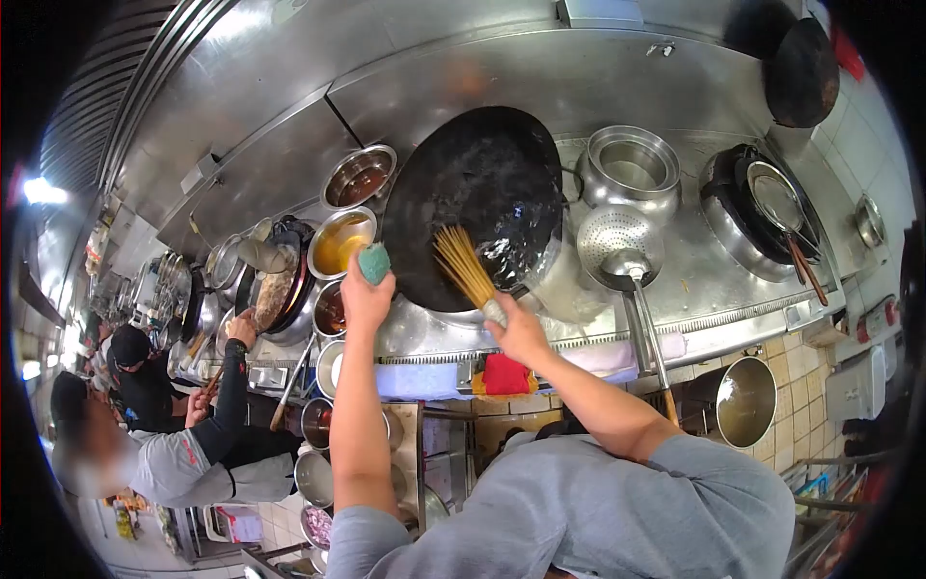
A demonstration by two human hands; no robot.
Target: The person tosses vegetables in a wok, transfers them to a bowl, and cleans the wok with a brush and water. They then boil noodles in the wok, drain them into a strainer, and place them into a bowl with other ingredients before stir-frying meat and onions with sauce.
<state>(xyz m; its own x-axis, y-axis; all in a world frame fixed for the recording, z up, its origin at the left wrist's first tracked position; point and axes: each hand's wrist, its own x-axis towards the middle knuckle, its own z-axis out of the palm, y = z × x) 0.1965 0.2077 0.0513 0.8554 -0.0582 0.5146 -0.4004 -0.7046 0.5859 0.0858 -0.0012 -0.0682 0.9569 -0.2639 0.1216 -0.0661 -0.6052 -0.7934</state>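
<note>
A large black wok [473, 159] sits tilted on the range, with a little shiny water at its lower right side. My right hand [519, 333] is closed around the pale handle of a bamboo wok brush [463, 263], whose bristles point into the wok. My left hand [367, 301] grips a green scouring pad [374, 262] at the wok's left edge. Just beyond that hand stands a steel bowl of yellow liquid [340, 241]. Behind it is another steel bowl [359, 178] with reddish-brown contents.
Right of the wok are a steel pot [632, 169] and a perforated strainer with a ladle [622, 246] on it. Farther right, a wire strainer [775, 198] rests on a dark wok. A red cloth [506, 374] lies on the front edge. At left, a co-worker [183, 463] handles another pan.
</note>
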